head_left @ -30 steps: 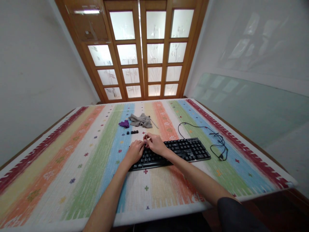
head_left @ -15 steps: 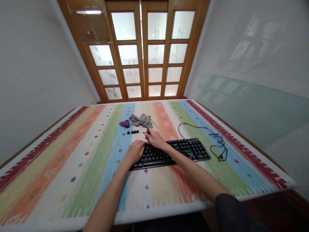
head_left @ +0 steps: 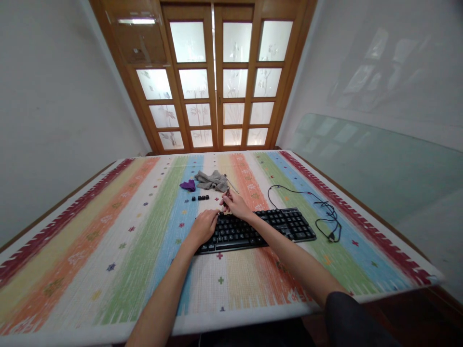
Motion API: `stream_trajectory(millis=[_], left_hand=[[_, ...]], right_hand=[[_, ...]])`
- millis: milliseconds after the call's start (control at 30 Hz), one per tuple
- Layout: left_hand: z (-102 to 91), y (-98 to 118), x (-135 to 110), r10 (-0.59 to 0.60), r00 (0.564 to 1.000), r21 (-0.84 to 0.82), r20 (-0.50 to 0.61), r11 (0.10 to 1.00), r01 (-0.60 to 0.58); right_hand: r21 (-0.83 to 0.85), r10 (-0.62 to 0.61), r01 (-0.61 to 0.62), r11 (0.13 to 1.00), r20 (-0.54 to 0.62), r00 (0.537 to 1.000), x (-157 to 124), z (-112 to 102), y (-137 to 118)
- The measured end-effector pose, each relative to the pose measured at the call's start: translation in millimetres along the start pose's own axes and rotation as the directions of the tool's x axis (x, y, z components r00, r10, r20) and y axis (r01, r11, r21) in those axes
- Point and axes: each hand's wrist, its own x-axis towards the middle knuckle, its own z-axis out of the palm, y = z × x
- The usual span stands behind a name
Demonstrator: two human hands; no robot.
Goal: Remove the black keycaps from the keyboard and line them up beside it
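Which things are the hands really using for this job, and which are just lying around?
Part of the job, it seems:
keyboard, under the left hand
small dark thing in the right hand
black pieces, perhaps keycaps

Probably lying around, untouched:
purple cloth
grey cloth

Nothing legible, even on the keyboard [head_left: 236,236]

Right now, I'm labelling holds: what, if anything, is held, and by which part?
The right hand pinches a small dark object, one end showing above the grip; exact part unclear. The left hand lies over the keyboard.
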Motion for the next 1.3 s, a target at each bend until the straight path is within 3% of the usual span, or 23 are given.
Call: stream_trajectory(millis=[367,667,967,1300], left_hand=[[-12.2,10,0,0.003,0.997,-0.318,-0.079,0.948,-0.028],[-10.2,33,4,-0.065,0.998,-0.563,0.013,0.824,0.061],[-9.0,44,11,0.008,0.998,-0.478,0.067,0.878,0.025],[-13.2,44,20,0.045,0.998,-0.337,-0.047,0.940,-0.059]], right_hand=[[0.175,-0.142,0.131,0.976,0.050,0.989,-38,-7,-10],[0.261,-0.169,0.153,0.953,0.040,0.985,-70,-29,-12],[0.270,-0.142,0.158,0.950,-0.078,0.987,-85,-35,-7],[0.202,-0.121,0.177,0.963,-0.260,0.958,-91,-40,-7]])
